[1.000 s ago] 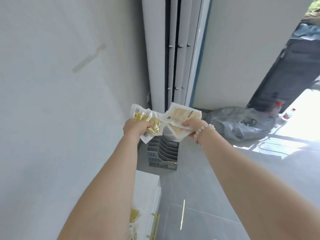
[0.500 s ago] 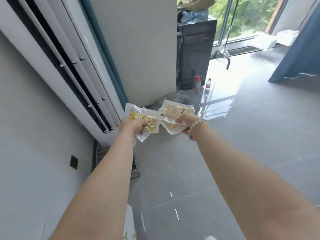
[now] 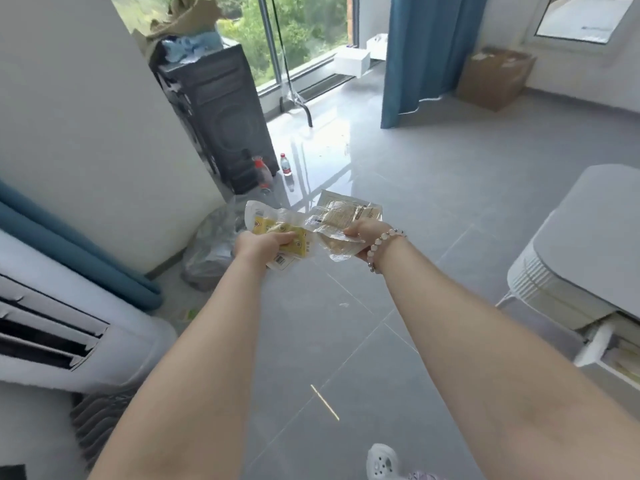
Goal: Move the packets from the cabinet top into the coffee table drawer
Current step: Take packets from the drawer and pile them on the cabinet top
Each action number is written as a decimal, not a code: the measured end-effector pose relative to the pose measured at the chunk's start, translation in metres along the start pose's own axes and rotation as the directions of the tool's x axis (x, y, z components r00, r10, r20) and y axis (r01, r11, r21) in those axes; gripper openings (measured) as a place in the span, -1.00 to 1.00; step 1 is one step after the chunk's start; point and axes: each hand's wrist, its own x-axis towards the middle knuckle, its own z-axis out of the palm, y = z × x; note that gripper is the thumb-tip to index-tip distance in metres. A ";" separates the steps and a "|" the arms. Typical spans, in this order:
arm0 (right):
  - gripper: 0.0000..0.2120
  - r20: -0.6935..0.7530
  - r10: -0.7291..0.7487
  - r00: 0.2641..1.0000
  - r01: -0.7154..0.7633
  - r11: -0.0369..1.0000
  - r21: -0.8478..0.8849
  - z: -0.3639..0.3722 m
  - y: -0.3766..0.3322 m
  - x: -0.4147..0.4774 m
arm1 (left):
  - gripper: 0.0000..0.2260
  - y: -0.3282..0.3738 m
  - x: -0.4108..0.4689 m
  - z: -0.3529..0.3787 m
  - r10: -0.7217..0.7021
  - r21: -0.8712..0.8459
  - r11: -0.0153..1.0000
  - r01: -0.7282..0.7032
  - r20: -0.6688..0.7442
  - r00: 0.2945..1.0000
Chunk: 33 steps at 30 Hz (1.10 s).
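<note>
The coffee table (image 3: pixel 585 244) is sitting at the right of the view, a pale rounded piece with its drawer (image 3: pixel 613 355) standing pulled out at the lower right edge; how much room is inside is hard to tell from here, since only a corner is showing.

Both arms are reaching forward over the grey floor (image 3: pixel 450 188), carrying the packets out in front, well apart from the drawer. The right hand (image 3: pixel 363 233) is pinching a stack of clear tan packets (image 3: pixel 341 216), thumb on top and fingers underneath, at the near edge. The left hand (image 3: pixel 263 244) is curling round the yellow packets (image 3: pixel 277 233), gripping them across the middle, with a barcoded corner hanging below the knuckles.

These are looking like thin vacuum-sealed pouches: probably light, limp at the free edges, and slick film against film, so a stacked pair is likely to be sliding apart under a loose pinch. Holding across the filled middle, as the left hand is doing, seems safer than the sealed rim. Nothing about them is looking fragile.
</note>
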 end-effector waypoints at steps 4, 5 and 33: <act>-0.75 -0.075 0.033 0.997 -0.027 0.997 0.072 -0.069 0.003 0.005 | -0.51 0.019 -0.004 0.070 0.034 0.060 0.997 -0.040 0.092 0.995; -0.75 -0.104 0.034 0.994 -0.024 0.995 0.094 -0.087 0.006 0.008 | -0.53 0.023 -0.006 0.089 0.040 0.075 0.996 -0.049 0.123 0.992; -0.68 -0.642 0.320 0.696 0.138 0.819 0.557 -0.393 0.068 -0.037 | -0.78 0.089 -0.115 0.476 -0.054 0.348 0.814 -0.465 0.843 0.535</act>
